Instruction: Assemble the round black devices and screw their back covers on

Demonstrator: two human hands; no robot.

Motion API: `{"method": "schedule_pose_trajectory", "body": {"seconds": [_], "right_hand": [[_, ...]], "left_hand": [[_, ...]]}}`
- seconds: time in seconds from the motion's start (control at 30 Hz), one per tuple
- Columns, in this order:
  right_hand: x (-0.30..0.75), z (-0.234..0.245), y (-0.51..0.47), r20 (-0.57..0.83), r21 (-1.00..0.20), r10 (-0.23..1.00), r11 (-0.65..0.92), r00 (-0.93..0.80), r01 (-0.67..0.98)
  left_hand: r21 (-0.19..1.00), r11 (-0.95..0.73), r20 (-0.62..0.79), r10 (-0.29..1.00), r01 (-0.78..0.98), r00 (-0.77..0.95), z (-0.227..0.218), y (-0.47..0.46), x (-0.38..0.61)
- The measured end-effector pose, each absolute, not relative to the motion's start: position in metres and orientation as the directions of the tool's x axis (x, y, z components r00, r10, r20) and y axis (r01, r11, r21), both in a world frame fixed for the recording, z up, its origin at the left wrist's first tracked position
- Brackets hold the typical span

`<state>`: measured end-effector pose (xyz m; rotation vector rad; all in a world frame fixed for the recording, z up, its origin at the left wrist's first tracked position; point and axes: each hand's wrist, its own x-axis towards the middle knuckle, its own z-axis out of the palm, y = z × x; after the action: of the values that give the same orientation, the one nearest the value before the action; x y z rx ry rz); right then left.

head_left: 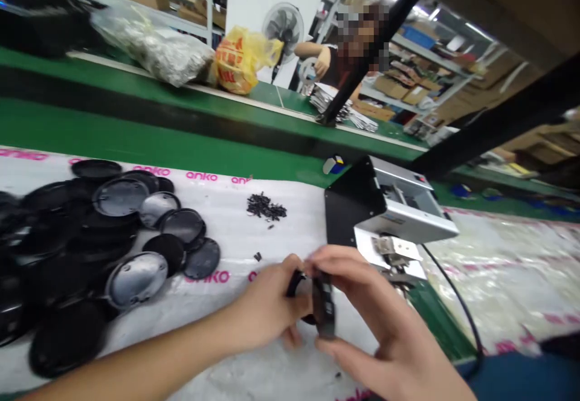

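My left hand is closed, its thumb and fingers pinching a dark curved part. My right hand holds a black round piece on edge, with fingers at its top and thumb at its bottom. Small light marks show on the rim of that piece. Both hands meet closely, and I cannot tell whether the two parts are joined. Beyond them lies a small heap of tiny black pieces. To the left, many black round covers are piled on the white sheet.
A grey and black machine stands to the right, with a metal fixture in front and a black cable beside it. Behind are a green ledge, a yellow bag and a black post. Another person works beyond.
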<state>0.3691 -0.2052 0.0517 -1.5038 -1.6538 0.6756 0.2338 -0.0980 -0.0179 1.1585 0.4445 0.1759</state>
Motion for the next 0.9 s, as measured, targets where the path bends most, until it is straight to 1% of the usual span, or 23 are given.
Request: {"method": "schedule_pose_trajectory", "body": {"seconds": [0.03,0.1,0.13,0.2,0.23,0.3,0.33,0.37,0.4,0.5,0.57,0.63,0.7,0.77,0.83,0.9], "right_hand": [[0.374,0.043,-0.218,0.228,-0.879,0.962,0.136,0.151,0.458],[0.384,0.026,-0.239,0.242,-0.965,0.868,0.171,0.433,0.197],[0.388,0.017,-0.248,0.209,-0.976,0.809,0.208,0.549,0.064],[0.395,0.001,-0.261,0.069,-0.949,0.711,0.263,0.700,-0.173],[0.397,-0.005,-0.266,-0.022,-0.922,0.682,0.269,0.731,-0.278],[0.397,-0.015,-0.273,-0.191,-0.855,0.669,0.246,0.718,-0.457],[0.397,-0.018,-0.275,-0.244,-0.820,0.686,0.232,0.686,-0.524],[0.396,-0.019,-0.276,-0.267,-0.788,0.716,0.223,0.645,-0.574],[0.394,-0.019,-0.276,-0.263,-0.765,0.749,0.222,0.608,-0.604],[0.389,-0.011,-0.273,-0.138,-0.769,0.827,0.257,0.545,-0.585],[0.384,-0.004,-0.271,-0.065,-0.822,0.854,0.247,0.515,-0.514],[0.379,0.001,-0.269,-0.025,-0.892,0.878,0.196,0.479,-0.407],[0.377,0.002,-0.268,0.003,-0.961,0.907,0.120,0.421,-0.251],[0.377,-0.003,-0.265,0.093,-0.992,0.923,0.119,0.373,-0.046],[0.379,-0.010,-0.261,0.240,-0.967,0.906,0.194,0.349,0.162],[0.381,-0.017,-0.255,0.363,-0.916,0.861,0.260,0.357,0.305]], "left_hand": [[0.901,0.401,-0.307,0.323,0.165,0.895,-0.016,-0.097,0.235],[0.878,0.384,-0.400,0.264,0.285,0.878,-0.013,-0.096,0.237],[0.871,0.379,-0.421,0.248,0.312,0.873,-0.012,-0.096,0.237],[0.868,0.370,-0.437,0.248,0.332,0.865,-0.012,-0.099,0.238],[0.867,0.368,-0.445,0.268,0.336,0.855,-0.011,-0.101,0.238],[0.864,0.369,-0.466,0.328,0.343,0.822,-0.011,-0.106,0.238],[0.861,0.372,-0.477,0.356,0.346,0.804,-0.011,-0.108,0.238],[0.859,0.375,-0.484,0.377,0.348,0.789,-0.010,-0.110,0.238],[0.858,0.376,-0.489,0.391,0.350,0.779,-0.010,-0.110,0.238],[0.858,0.357,-0.495,0.375,0.371,0.784,-0.007,-0.109,0.238],[0.862,0.330,-0.490,0.353,0.383,0.797,-0.006,-0.106,0.238],[0.871,0.308,-0.477,0.341,0.383,0.810,-0.005,-0.104,0.239],[0.872,0.302,-0.476,0.341,0.385,0.811,-0.004,-0.103,0.239],[0.870,0.305,-0.480,0.345,0.388,0.807,-0.004,-0.104,0.240],[0.865,0.308,-0.490,0.353,0.396,0.797,-0.004,-0.105,0.241],[0.865,0.308,-0.491,0.358,0.397,0.794,-0.004,-0.106,0.240]]}}
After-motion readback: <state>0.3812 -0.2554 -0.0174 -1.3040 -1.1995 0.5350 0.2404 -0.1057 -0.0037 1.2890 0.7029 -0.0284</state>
